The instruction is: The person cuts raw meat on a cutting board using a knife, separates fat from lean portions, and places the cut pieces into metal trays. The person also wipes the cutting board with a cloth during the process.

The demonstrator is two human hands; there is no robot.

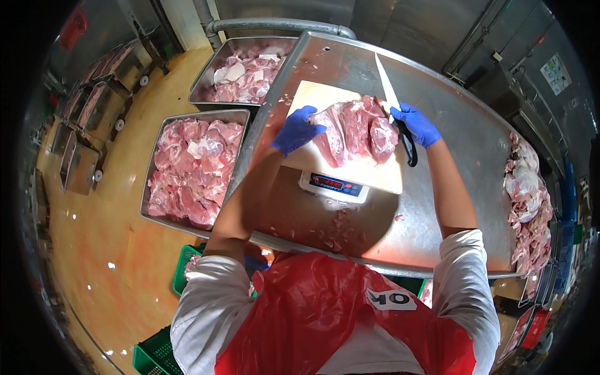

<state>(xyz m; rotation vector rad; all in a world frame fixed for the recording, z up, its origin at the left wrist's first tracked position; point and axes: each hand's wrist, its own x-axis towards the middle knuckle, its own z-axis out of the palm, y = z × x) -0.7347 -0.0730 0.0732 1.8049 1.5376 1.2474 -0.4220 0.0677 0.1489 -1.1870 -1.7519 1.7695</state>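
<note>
A large piece of raw meat (356, 132) lies on a pale cutting board (300, 156), which rests on a scale (334, 187) with a lit red display. At its left edge, my left hand (297, 131), in a blue glove, grips the meat between thumb and fingers. My right hand (417, 125), also blue-gloved, is closed around a knife (385, 81) beside the meat's right side. The long blade points up and away from me, and the black handle sticks out below the hand. Part of the right fingers is hidden behind the knife and meat.
Two steel bins of cut meat, a near bin (194, 169) and a far bin (244, 78), stand left of the steel table (465, 181). More meat (528, 200) is heaped along its right edge. Green crates (156, 353) sit low at left. Small scraps lie near the scale.
</note>
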